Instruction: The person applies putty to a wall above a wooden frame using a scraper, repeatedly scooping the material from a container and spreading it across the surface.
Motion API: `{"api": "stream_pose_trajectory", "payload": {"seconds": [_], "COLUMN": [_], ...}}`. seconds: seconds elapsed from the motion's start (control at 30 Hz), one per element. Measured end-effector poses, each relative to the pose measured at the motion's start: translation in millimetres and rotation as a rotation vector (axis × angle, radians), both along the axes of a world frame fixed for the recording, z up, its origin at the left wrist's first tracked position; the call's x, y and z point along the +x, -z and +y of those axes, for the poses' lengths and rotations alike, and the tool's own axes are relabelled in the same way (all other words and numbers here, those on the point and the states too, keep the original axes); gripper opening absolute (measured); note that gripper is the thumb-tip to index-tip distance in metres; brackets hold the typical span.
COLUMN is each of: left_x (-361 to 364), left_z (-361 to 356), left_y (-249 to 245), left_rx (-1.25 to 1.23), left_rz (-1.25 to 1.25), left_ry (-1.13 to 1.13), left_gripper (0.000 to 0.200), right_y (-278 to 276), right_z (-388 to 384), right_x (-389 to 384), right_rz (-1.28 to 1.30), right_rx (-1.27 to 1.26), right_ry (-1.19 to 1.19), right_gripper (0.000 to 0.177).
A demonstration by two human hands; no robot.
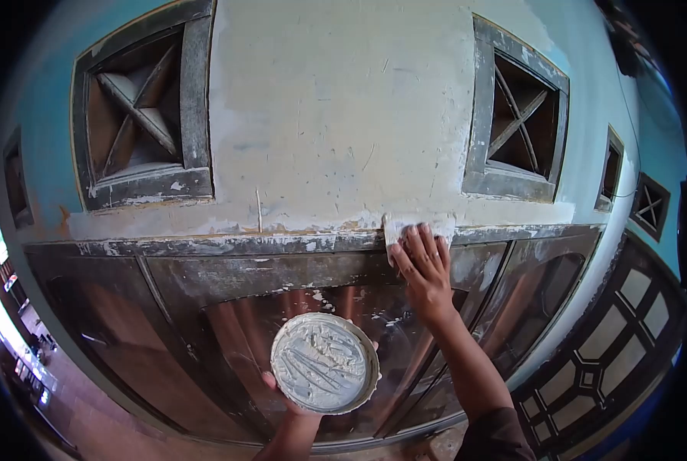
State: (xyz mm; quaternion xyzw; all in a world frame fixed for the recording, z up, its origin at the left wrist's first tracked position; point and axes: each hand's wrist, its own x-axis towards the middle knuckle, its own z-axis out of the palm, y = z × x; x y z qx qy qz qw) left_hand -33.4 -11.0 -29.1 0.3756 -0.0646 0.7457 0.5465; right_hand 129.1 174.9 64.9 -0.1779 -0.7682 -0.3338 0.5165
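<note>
My left hand (297,410) holds up a round shallow dish (377,375) from below, its thumb at the left rim and most of its fingers hidden behind. Pale, ridged putty (322,365) covers the inside of the dish. Higher up, my right hand (428,269) presses a flat, putty-smeared scraper (393,224) to the wall, fingers spread over its face. The scraper rests where the patched cream wall (336,115) meets the top rail of the dark wooden frame (282,244). White smears and scratches mark that rail.
Two wooden vents with crossed slats, a left vent (197,100) and a right vent (478,115), flank the wall patch. Below the rail are dark panelled doors (182,280). A patterned door (612,326) stands at right; tiled floor (90,384) shows at lower left.
</note>
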Motion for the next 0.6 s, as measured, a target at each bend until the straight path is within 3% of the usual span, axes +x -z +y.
{"api": "stream_pose_trajectory", "payload": {"seconds": [0.17, 0.23, 0.37, 0.5, 0.6], "left_x": [-6.5, -8.3, 2.8, 1.1, -10.7], "left_z": [-2.4, 0.9, -6.3, -4.1, -9.3], "left_y": [10.6, 8.7, -10.4, -3.4, -1.4], "left_rx": [0.039, 0.092, 0.041, 0.080, 0.094], "left_rz": [-0.013, -0.018, -0.075, -0.101, -0.006], "left_ry": [0.052, 0.106, 0.099, 0.108, 0.153], "left_gripper": [0.112, 0.112, 0.121, 0.122, 0.115], "right_y": [2.9, -4.4, -20.1, 6.5, 9.1], "right_z": [-12.9, -9.9, -4.6, 7.9, -1.5], "right_x": [14.0, 12.1, 4.8, 8.7, 20.5], "right_rz": [-0.025, 0.092, 0.026, -0.003, 0.007], "right_rx": [-0.018, 0.091, -0.051, -0.024, 0.021], "right_ry": [-0.066, -0.072, 0.005, -0.015, -0.029], "right_gripper": [0.043, 0.044, 0.058, 0.060, 0.050]}}
